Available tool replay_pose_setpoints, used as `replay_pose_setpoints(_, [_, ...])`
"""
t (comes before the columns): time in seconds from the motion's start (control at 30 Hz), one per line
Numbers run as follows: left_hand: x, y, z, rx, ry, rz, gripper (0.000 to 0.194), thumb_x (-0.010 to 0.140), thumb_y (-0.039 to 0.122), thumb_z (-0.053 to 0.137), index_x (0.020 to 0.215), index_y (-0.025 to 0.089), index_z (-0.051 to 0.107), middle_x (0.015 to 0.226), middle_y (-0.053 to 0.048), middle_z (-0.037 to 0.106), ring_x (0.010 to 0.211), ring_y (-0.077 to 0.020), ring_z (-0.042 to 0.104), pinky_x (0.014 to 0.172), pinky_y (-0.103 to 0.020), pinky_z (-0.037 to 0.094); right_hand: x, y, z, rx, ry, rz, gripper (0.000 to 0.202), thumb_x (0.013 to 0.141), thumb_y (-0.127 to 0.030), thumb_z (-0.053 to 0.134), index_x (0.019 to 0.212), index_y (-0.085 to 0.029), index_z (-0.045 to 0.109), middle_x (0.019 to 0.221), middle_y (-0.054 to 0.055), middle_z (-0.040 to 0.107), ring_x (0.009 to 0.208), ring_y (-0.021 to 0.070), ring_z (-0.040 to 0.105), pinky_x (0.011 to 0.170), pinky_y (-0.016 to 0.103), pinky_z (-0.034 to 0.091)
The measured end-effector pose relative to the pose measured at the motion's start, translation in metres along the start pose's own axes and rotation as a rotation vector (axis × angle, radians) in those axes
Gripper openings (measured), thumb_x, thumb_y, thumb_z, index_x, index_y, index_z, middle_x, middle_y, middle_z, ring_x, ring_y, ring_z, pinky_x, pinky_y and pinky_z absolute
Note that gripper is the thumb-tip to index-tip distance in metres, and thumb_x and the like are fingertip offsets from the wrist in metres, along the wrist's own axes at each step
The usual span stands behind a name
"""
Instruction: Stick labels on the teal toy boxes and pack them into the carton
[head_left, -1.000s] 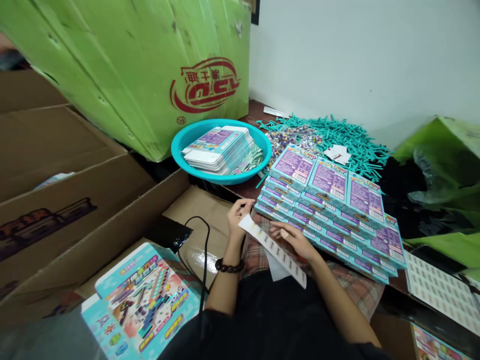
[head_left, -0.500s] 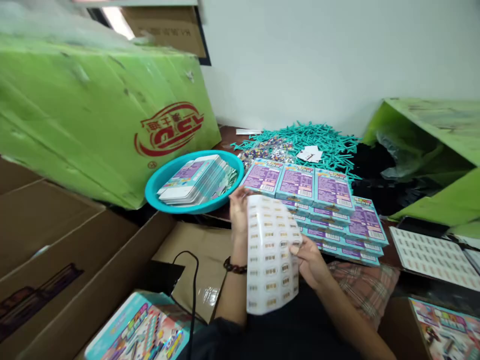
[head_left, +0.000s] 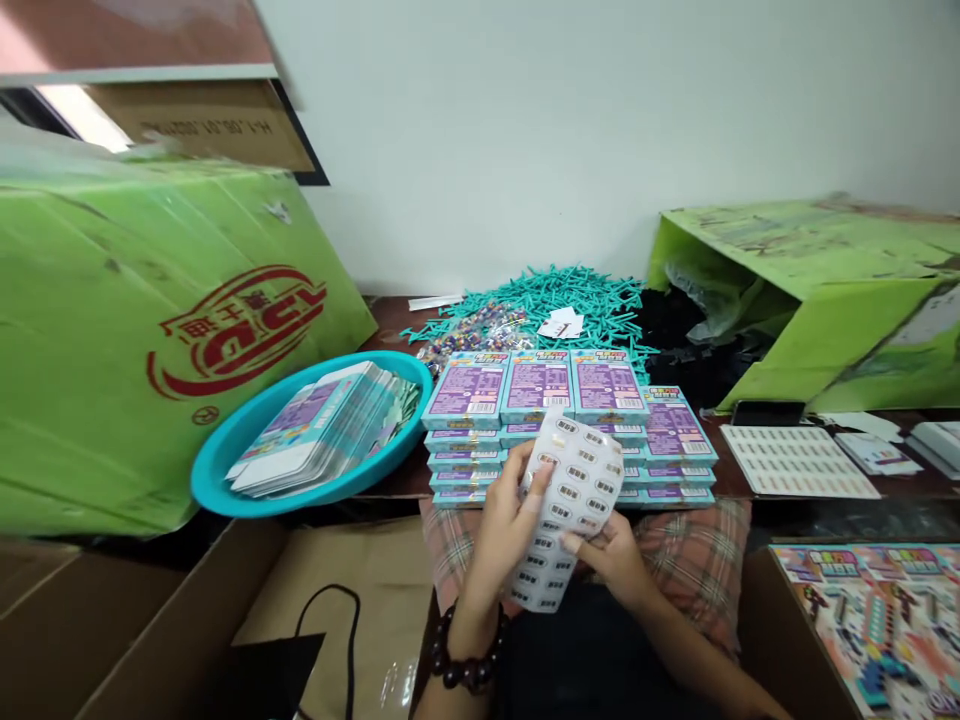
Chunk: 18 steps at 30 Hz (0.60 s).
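Note:
A white sheet of small oval labels [head_left: 574, 475] is held between both hands, bent across its middle. My left hand [head_left: 514, 505], with a dark bead bracelet at the wrist, grips the sheet's left edge, its thumb on the face. The lower right edge is pinched by my right hand [head_left: 611, 560], thumb on top. Just beyond the sheet stand stacked teal and purple boxes [head_left: 536, 385], partly covered by it.
A teal basin [head_left: 202, 480] of flat cartons stands left, by a green box [head_left: 247, 300]. Teal sticks [head_left: 600, 295] lie behind the stacks. At right are another label sheet [head_left: 799, 460], an open green box [head_left: 817, 330] and a carton of colourful boxes [head_left: 877, 620].
The view has swung right. The label sheet is now bent, with its upper part tilted over. My left hand has moved from its top corner down the left edge.

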<state>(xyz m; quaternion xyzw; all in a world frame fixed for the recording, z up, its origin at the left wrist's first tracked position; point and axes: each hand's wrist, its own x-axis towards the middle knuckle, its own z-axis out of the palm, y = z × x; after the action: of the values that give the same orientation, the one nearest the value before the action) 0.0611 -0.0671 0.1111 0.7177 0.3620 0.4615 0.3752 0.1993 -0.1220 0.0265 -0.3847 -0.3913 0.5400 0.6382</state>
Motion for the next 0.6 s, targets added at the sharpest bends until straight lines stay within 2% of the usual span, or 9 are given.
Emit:
replay_pose_setpoints(0.1, [0.003,0.001,0.006,0.051,0.049,0.007,0.026,0.104,0.043,0.047,0.102,0.021,0.062,0.092,-0.001,0.07,0.082,-0.0152,0.064,0.071,-0.025,0.048,0.006,-0.003,-0.009,-0.073,0.116,-0.249,0.049,0.081,-0.034,0.08,0.122,-0.025,0.055,0.11,0.01,0.076,0.098,0.0246,0.075,0.088,0.045,0.063])
replay_pose_setpoints(0.17, [0.003,0.001,0.006,0.152,0.049,0.046,0.028,0.106,0.04,0.043,0.098,0.021,0.062,0.086,0.0,0.068,0.077,-0.015,0.063,0.069,-0.025,0.046,0.009,-0.012,-0.018,-0.251,0.287,-0.528,0.059,0.086,-0.028,0.074,0.138,-0.029,0.045,0.125,0.012,0.067,0.11,0.0239,0.07,0.093,0.046,0.061])
replay_pose_setpoints(0.23, [0.002,0.001,0.004,0.291,0.02,0.124,0.027,0.107,0.036,0.041,0.1,0.021,0.063,0.091,-0.001,0.07,0.084,-0.0162,0.066,0.074,-0.025,0.046,0.009,-0.03,-0.026,-0.554,0.41,-0.816,0.069,0.086,-0.021,0.073,0.145,-0.03,0.041,0.138,0.013,0.057,0.126,0.0268,0.061,0.102,0.052,0.056])
replay_pose_setpoints(0.27, [0.002,0.001,0.002,0.362,-0.004,0.17,0.026,0.107,0.035,0.042,0.104,0.021,0.063,0.095,-0.002,0.072,0.088,-0.0169,0.068,0.076,-0.026,0.047,0.008,-0.042,-0.029,-0.716,0.41,-0.935,0.069,0.085,-0.018,0.073,0.146,-0.03,0.043,0.141,0.014,0.054,0.132,0.0288,0.056,0.106,0.056,0.052])
replay_pose_setpoints(0.33, [0.003,0.004,0.0,0.491,-0.052,0.26,0.021,0.107,0.031,0.044,0.115,0.023,0.062,0.102,-0.002,0.075,0.09,-0.0173,0.071,0.074,-0.025,0.047,0.007,-0.068,-0.032,-0.98,0.307,-1.082,0.065,0.084,-0.014,0.073,0.143,-0.029,0.051,0.142,0.014,0.054,0.136,0.0321,0.051,0.11,0.06,0.047])
replay_pose_setpoints(0.4, [0.004,0.008,0.0,0.612,-0.066,0.346,0.022,0.106,0.029,0.046,0.122,0.024,0.06,0.1,-0.001,0.077,0.081,-0.0167,0.073,0.067,-0.025,0.047,0.006,-0.092,-0.03,-1.084,0.24,-1.13,0.054,0.085,-0.012,0.073,0.135,-0.027,0.06,0.137,0.014,0.058,0.131,0.0321,0.055,0.108,0.058,0.048])
replay_pose_setpoints(0.47, [0.005,0.012,0.005,0.73,0.011,0.418,0.021,0.105,0.027,0.048,0.121,0.022,0.061,0.087,-0.001,0.077,0.068,-0.0168,0.072,0.059,-0.026,0.045,0.007,-0.107,-0.023,-1.036,0.267,-1.134,0.039,0.086,-0.01,0.07,0.122,-0.025,0.068,0.124,0.012,0.064,0.119,0.0285,0.062,0.101,0.052,0.054])
replay_pose_setpoints(0.53, [0.005,0.015,0.015,0.82,0.171,0.473,0.018,0.104,0.024,0.049,0.115,0.019,0.063,0.077,-0.001,0.075,0.059,-0.0175,0.069,0.056,-0.027,0.044,0.01,-0.107,-0.012,-0.904,0.277,-1.047,0.03,0.089,-0.011,0.067,0.115,-0.025,0.072,0.113,0.009,0.068,0.109,0.0242,0.066,0.096,0.045,0.056])
replay_pose_setpoints(0.6, [0.002,0.016,0.028,0.81,0.27,0.532,0.02,0.103,0.019,0.049,0.118,0.016,0.062,0.083,-0.005,0.077,0.066,-0.0187,0.072,0.061,-0.027,0.049,0.013,-0.097,-0.002,-0.722,0.209,-0.851,0.03,0.091,-0.016,0.067,0.12,-0.024,0.069,0.115,0.008,0.07,0.107,0.0221,0.069,0.094,0.04,0.058])
